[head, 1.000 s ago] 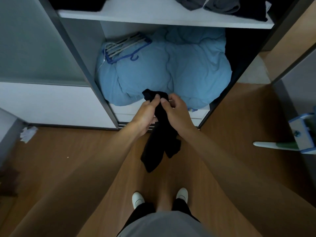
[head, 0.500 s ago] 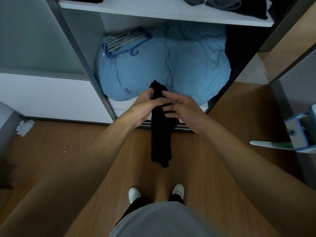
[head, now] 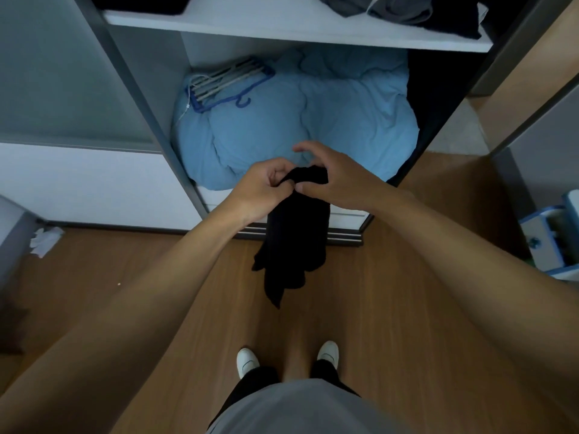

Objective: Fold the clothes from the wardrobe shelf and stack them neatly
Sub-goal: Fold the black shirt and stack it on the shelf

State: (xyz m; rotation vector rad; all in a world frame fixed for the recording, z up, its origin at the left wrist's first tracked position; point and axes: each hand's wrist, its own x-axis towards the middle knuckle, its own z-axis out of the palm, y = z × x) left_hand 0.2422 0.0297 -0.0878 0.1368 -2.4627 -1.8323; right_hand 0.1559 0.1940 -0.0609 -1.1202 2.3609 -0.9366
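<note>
A black garment [head: 293, 245] hangs in the air in front of the open wardrobe, its lower end bunched and pointing at the floor. My left hand [head: 266, 191] pinches its top edge from the left. My right hand [head: 333, 180] grips the same top edge from the right, thumb and index finger curled above the cloth. The two hands touch. On the white wardrobe shelf [head: 282, 25] above lie crumpled grey clothes [head: 398, 9] and dark clothes [head: 454, 25] at the right, and a dark pile [head: 141, 3] at the left.
A big light-blue duvet [head: 313, 120] fills the lower compartment, with a bundle of hangers [head: 225, 83] on it. Wooden floor [head: 125, 277] lies below, my white shoes [head: 247, 361] on it. Crumpled paper [head: 45, 241] sits at the left, a blue-white object [head: 551, 236] at the right.
The garment's top has been bunched lower between my hands. My right hand has shifted over the top edge, fingers curling up. The hanging part has spread wider at the bottom.
</note>
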